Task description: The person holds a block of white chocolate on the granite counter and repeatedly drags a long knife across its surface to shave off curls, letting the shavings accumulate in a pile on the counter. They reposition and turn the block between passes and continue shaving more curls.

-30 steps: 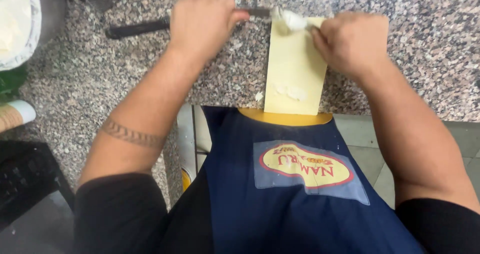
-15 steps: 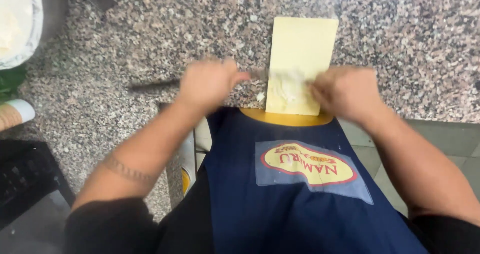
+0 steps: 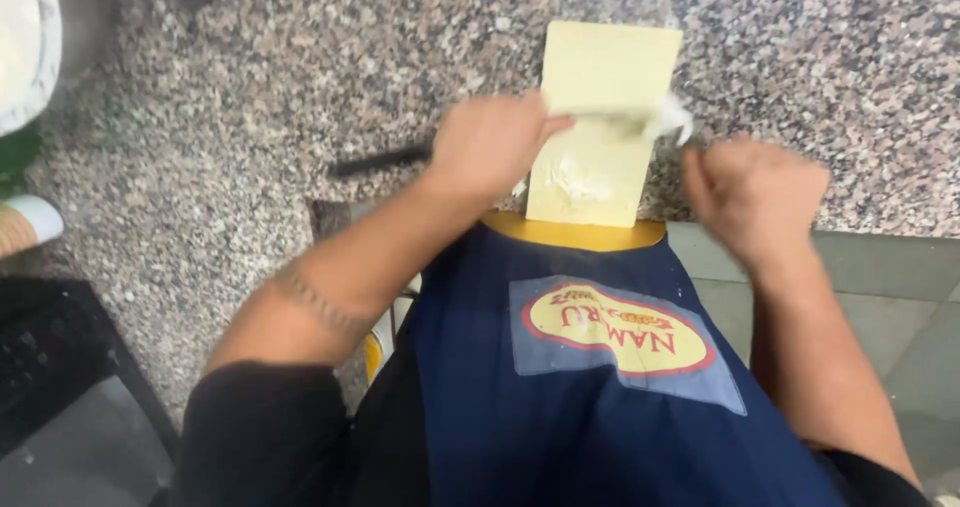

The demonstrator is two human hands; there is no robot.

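A pale yellow cutting board (image 3: 610, 67) lies on a speckled granite counter (image 3: 300, 87), its near end at the counter edge. My left hand (image 3: 490, 147) grips a long knife (image 3: 375, 160); its dark handle sticks out to the left and the blade runs right across the board. A white lump of soft food (image 3: 668, 119) sits at the blade's far end over the board's right edge. A smear of white bits (image 3: 577, 179) stays on the board. My right hand (image 3: 755, 192) is just right of the board, fingers curled, holding nothing I can make out.
A white bowl rim (image 3: 30, 57) shows at the far left, with a green object (image 3: 15, 157) and a striped cup-like thing (image 3: 25, 229) below it. A dark crate (image 3: 50, 367) sits lower left. Grey floor tiles (image 3: 880, 287) lie below the counter edge.
The knife has slid toward me along the board and then back up with the white lump on it. My right hand has come off the board to its right side.
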